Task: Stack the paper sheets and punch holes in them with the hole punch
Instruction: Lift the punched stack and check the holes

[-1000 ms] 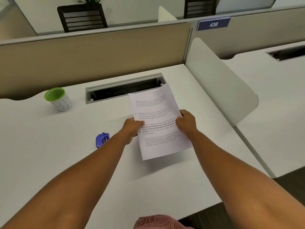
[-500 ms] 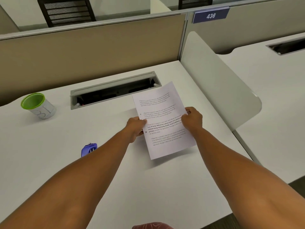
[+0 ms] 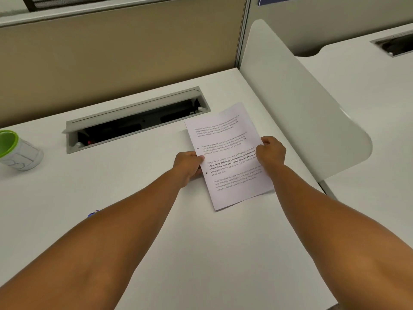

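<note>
White paper sheets [image 3: 228, 153] with printed text are held over the right part of the white desk [image 3: 201, 253], tilted with the top corner toward the back right. My left hand [image 3: 187, 165] grips their left edge and my right hand [image 3: 271, 152] grips their right edge. Two dark punched holes show near the left edge. The blue hole punch [image 3: 93, 213] is almost fully hidden behind my left forearm; only a sliver of it shows.
A grey cable tray [image 3: 134, 119] is open at the back of the desk. A cup with a green rim [image 3: 15, 151] stands at the far left. A white divider panel [image 3: 301, 104] rises on the right, with a beige partition wall [image 3: 111, 57] behind.
The view has shifted down and right. The sheets sit lower toward the desk, still held by both hands. My left forearm now covers most of the blue hole punch.
</note>
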`<state>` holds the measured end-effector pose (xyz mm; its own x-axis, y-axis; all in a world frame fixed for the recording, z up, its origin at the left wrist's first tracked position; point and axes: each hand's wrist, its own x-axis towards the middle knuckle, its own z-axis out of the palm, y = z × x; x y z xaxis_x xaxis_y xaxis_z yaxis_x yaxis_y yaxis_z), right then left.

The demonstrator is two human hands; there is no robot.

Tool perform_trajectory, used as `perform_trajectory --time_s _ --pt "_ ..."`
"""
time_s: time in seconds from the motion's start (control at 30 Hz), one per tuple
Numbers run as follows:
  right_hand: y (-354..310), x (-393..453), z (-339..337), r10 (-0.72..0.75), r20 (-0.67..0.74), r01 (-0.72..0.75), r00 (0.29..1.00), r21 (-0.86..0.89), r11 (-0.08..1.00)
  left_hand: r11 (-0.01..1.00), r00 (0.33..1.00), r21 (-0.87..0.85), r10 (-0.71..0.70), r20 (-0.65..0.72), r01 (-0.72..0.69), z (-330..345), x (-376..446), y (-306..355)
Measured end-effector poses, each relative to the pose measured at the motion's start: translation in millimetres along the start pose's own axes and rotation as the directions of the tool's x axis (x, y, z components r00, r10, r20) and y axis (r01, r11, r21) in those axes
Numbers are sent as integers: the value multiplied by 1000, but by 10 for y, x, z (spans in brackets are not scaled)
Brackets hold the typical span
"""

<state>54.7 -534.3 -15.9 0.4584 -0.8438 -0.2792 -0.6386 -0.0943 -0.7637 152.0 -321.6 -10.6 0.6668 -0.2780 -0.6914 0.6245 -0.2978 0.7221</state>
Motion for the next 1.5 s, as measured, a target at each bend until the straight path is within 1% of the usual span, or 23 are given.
perform_trajectory --time_s 0.3,0.47,0.6,0.73,0.8,0.87,0.9,0.97,1.03,1.13,1.2,1.27,1.33,1.5 --pt "-38 453 -81 18 -64 -19 998 -17 1000 1000 1000 7 14 7 -14 275 309 126" --pt "-41 581 -78 11 -78 -13 997 -21 1000 997 997 10 70 13 -70 347 422 113" --pt "-27 645 -84 17 -71 -20 997 -51 998 988 991 88 131 -3 -130 372 481 92" --pt "10 645 -87 33 -74 -37 997 -54 998 955 977 214 213 -25 -203 380 460 83" --pt "24 627 -85 36 -87 -41 996 -61 997 917 958 321 276 -77 -238 376 464 72" --pt "23 607 -91 19 -100 -29 995 -99 995 844 923 462 365 -119 -273 367 454 38" --pt "21 596 -95 11 -104 -23 995 -116 993 802 906 519 408 -112 -297 363 443 13" --pt "17 581 -100 6 -102 -20 995 -138 990 696 868 627 492 -61 -350 350 417 -42" --pt "18 563 -94 9 -91 -24 996 -169 985 576 838 714 545 28 -398 322 397 -105" --pt "28 534 -70 -5 -66 -10 998 -232 973 422 825 800 543 154 -427 276 371 -196" --pt "34 520 -57 -22 -62 5 998 -269 963 351 825 838 533 189 -418 265 361 -242" --pt "39 516 -47 -28 -61 9 998 -294 956 323 824 852 532 197 -412 265 364 -254" --pt "47 517 -41 -29 -54 11 998 -312 950 318 827 856 526 199 -408 266 369 -250" --pt "60 492 -35 -31 -50 13 998 -322 947 354 829 832 519 206 -428 235 361 -230"
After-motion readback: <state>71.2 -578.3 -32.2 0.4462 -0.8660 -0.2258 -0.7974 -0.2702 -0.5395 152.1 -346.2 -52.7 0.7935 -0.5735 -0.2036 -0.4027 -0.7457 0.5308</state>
